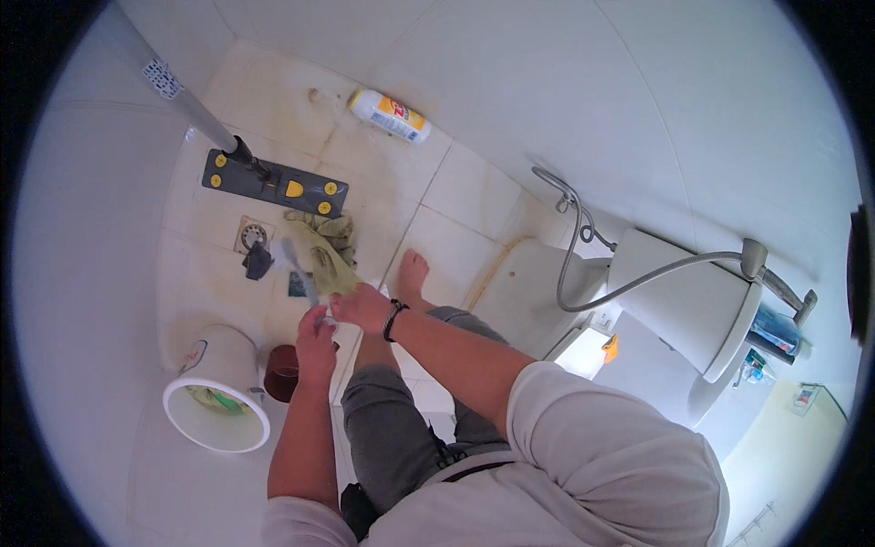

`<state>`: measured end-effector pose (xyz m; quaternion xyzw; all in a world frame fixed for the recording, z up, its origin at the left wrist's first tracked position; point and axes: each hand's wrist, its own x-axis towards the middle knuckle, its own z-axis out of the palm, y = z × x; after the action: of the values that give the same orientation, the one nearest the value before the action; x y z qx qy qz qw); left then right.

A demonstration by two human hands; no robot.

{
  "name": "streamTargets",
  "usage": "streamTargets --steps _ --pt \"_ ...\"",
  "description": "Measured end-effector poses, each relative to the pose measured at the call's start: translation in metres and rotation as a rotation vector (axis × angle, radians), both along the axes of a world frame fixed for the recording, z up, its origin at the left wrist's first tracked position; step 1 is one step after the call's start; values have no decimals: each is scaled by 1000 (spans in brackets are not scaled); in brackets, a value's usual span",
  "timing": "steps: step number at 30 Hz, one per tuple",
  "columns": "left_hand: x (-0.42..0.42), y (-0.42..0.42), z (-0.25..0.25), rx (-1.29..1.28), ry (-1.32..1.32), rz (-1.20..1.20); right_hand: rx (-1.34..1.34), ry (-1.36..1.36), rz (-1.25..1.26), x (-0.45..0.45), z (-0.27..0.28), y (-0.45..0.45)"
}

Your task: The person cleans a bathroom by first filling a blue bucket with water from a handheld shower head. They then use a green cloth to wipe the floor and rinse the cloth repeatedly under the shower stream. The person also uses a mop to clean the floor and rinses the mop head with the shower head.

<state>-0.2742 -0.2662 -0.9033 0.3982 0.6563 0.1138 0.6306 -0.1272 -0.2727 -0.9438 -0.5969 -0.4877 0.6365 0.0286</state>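
My right hand (362, 308) grips a yellow-green cloth (331, 263), which hangs over a crumpled darker cloth (335, 229) on the tiled floor. Close beside it, my left hand (317, 338) has its fingers bent by a small whitish thing; its hold is unclear. A slim, blurred grey thing (299, 263) extends forward from between the hands. A dark green pad (298, 284) lies under it. Ahead is a flat mop head (273, 183) with yellow parts on a grey pole. A small dark object (258, 261) lies beside the round floor drain (253, 235).
A white bucket (225, 349) holding green cloths stands left, beside a brown cup (279, 376). A white cleaner bottle (389, 116) lies by the wall. On the right are a toilet (540, 287), its tank (677, 294) and a metal hose (636, 279) with a sprayer. A bare foot (413, 275) is ahead.
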Motion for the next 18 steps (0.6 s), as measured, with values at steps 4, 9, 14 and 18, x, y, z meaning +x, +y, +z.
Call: streamTargets --steps 4,9,14,18 --pt "72 10 27 239 80 -415 -726 186 -582 39 54 36" --pt "138 1 47 318 -95 -752 -353 -121 -814 114 12 -39" --pt "138 -10 45 313 -27 -899 -576 -418 -774 209 56 -104" --pt "82 -42 -18 319 179 -1140 -580 -621 -1100 245 76 -132"
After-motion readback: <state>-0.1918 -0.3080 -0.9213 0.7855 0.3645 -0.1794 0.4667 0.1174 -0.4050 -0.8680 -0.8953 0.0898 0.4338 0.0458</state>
